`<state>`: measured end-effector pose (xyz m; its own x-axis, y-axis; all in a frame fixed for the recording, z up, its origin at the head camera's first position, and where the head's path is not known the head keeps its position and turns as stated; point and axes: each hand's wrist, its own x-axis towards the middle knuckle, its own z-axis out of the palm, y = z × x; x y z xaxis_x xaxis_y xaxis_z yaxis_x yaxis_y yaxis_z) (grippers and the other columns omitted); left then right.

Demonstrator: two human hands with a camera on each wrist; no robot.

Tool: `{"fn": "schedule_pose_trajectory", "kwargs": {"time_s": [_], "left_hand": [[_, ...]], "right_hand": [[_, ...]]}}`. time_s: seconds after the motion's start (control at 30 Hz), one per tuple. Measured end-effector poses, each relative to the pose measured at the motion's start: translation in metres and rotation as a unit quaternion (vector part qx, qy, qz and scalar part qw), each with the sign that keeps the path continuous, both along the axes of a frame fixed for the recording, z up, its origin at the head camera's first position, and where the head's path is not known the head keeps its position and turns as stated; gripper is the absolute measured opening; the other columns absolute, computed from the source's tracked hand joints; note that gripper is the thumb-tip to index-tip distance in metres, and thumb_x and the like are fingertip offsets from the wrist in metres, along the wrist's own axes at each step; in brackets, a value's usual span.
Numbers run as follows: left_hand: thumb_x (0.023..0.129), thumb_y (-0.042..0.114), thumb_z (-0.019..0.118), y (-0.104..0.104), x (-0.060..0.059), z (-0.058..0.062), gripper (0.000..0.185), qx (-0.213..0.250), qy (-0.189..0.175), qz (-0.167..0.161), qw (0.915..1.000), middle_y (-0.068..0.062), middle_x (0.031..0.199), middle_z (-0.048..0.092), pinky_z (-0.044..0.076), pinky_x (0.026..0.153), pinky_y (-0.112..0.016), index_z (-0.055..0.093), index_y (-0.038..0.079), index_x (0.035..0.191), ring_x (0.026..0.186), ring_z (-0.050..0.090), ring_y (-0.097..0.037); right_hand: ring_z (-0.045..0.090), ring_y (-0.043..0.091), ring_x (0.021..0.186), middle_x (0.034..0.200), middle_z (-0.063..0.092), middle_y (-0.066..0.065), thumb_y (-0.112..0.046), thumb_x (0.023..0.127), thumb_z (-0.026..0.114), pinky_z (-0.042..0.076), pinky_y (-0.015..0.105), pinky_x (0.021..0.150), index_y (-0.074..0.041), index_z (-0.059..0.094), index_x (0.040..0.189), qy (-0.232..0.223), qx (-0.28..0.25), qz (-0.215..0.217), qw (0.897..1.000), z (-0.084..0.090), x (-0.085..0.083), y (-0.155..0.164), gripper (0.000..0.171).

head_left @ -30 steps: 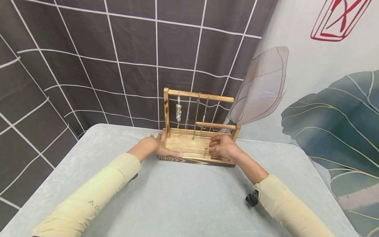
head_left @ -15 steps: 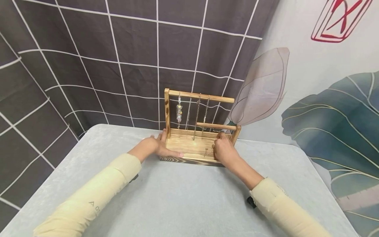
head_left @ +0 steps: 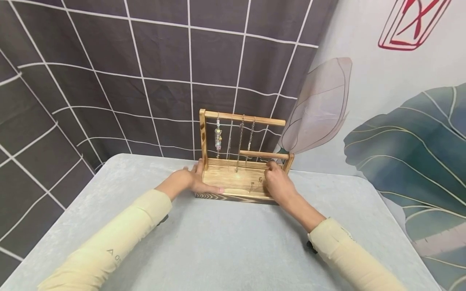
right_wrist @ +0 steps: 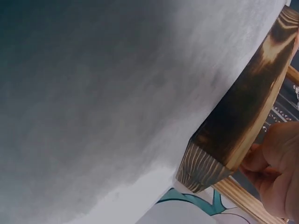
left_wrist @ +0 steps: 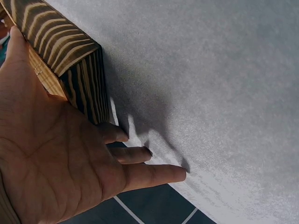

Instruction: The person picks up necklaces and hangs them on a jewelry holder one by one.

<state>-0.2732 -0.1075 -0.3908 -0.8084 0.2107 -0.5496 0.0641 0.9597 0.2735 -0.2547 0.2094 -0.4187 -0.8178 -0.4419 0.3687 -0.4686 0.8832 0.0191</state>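
Observation:
A wooden jewelry stand (head_left: 218, 176) with a shallow tray and two bars stands at the table's back edge. My left hand (head_left: 187, 180) rests against its left end, thumb along the front rim; in the left wrist view the other fingers stretch straight past the corner. My right hand (head_left: 278, 184) is inside the tray's right end, below the lower bar (head_left: 265, 154), fingers curled. Its fingertips are hidden, so I cannot see whether they hold anything. Beside it lies a small ring-like piece (head_left: 260, 179), with a thin earring-like piece (head_left: 252, 186) to its left.
A beaded bracelet (head_left: 218, 137) and thin chains (head_left: 240, 139) hang from the upper bar (head_left: 267, 121). A pale cloth covers the table (head_left: 218, 242). Close behind hangs a dark gridded curtain (head_left: 156, 97), with a printed light backdrop (head_left: 382, 161) to the right.
My right hand has shifted slightly right and back in the tray, and its fingers have curled in. The ring-like piece now shows beside it. My left hand stays put.

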Motion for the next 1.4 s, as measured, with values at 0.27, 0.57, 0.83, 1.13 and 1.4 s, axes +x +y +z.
{"fn": "schedule_pose_trajectory", "kwargs": {"time_s": [0.27,0.57,0.83,1.13,1.4], "left_hand": [[0.088,0.100,0.058,0.000,0.000,0.000,0.152,-0.002,0.000,-0.007,1.0000,-0.023,0.189,-0.016,0.010,0.141,-0.076,-0.026,0.009,0.176,0.173,-0.006,-0.060],[0.087,0.100,0.059,0.000,-0.001,-0.001,0.154,0.000,0.003,-0.007,1.0000,-0.024,0.189,-0.015,0.010,0.142,-0.075,-0.026,0.008,0.176,0.173,-0.005,-0.060],[0.084,0.102,0.058,0.000,-0.001,-0.003,0.157,0.001,0.007,-0.007,0.9999,-0.025,0.189,-0.014,0.010,0.141,-0.076,-0.026,0.008,0.177,0.173,-0.004,-0.062],[0.078,0.108,0.058,0.000,-0.002,-0.005,0.162,-0.002,0.003,-0.001,1.0000,-0.024,0.189,-0.015,0.009,0.141,-0.076,-0.026,0.009,0.177,0.173,-0.007,-0.060],[0.088,0.098,0.059,0.000,0.000,0.000,0.152,0.003,0.004,-0.005,1.0000,-0.025,0.189,-0.014,0.012,0.141,-0.077,-0.026,0.009,0.177,0.173,-0.005,-0.060]], "right_hand": [[0.071,0.043,0.112,0.116,0.072,0.032,0.021,0.080,0.068,0.067,0.052,0.102,0.012,0.072,0.091,-0.083,-0.051,-0.020,0.995,0.002,-0.002,0.000,0.015],[0.057,0.017,0.072,0.088,0.068,0.009,-0.004,0.099,0.051,0.049,0.028,0.065,-0.002,0.068,0.099,-0.293,-0.339,-0.076,0.891,0.009,-0.003,-0.006,0.017],[0.061,0.015,0.072,0.084,0.068,0.008,-0.005,0.108,0.054,0.057,0.024,0.066,0.010,0.071,0.105,-0.347,-0.419,-0.083,0.835,0.014,-0.005,-0.008,0.023],[0.061,0.023,0.072,0.083,0.071,0.014,0.000,0.089,0.061,0.057,0.042,0.068,-0.002,0.068,0.104,-0.146,-0.193,-0.045,0.969,0.009,0.001,-0.011,0.016],[0.042,0.014,0.057,0.062,0.049,-0.002,-0.010,0.105,0.062,0.038,0.031,0.053,-0.002,0.068,0.110,-0.099,-0.264,-0.036,0.959,0.005,0.003,-0.011,0.011]]}}
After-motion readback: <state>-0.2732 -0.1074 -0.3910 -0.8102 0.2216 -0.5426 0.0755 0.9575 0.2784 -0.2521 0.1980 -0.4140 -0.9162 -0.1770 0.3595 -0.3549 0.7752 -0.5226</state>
